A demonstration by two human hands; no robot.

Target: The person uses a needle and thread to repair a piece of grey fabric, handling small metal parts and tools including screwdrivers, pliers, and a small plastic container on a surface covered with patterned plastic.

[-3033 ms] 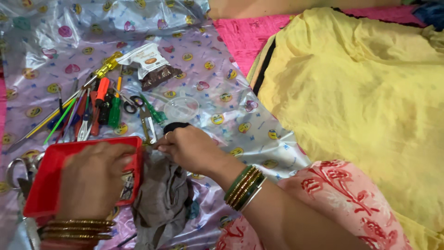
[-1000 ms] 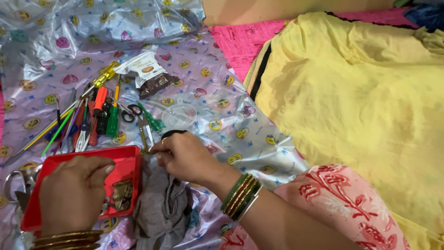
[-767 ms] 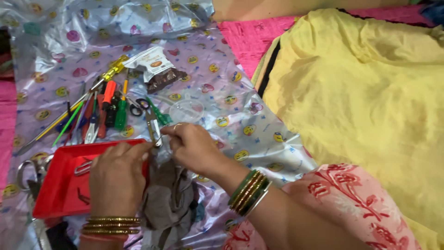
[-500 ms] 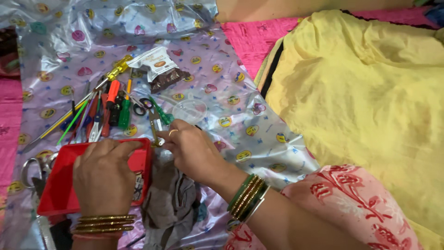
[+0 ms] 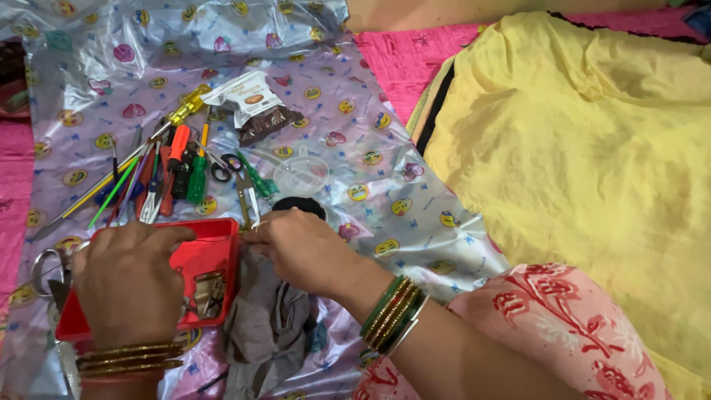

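Note:
My left hand (image 5: 126,281) lies over a red plastic tray (image 5: 211,248), fingers curled on its far rim; small metal parts (image 5: 207,289) sit inside. My right hand (image 5: 304,248) is at the tray's right far corner, fingertips pinched together just above a crumpled grey cloth (image 5: 266,330). What the fingertips hold is hidden. Both wrists wear bangles.
Screwdrivers (image 5: 178,159), thin rods, scissors (image 5: 222,167) and green-handled pliers (image 5: 255,181) lie in a row beyond the tray on a patterned plastic sheet (image 5: 385,192). A snack packet (image 5: 248,104), a clear lid (image 5: 300,174), a black round thing (image 5: 300,207), a yellow cloth (image 5: 592,148).
My left hand has slid across the tray and back, and now grips its far rim. My right hand stayed at the tray's corner, working its fingertips.

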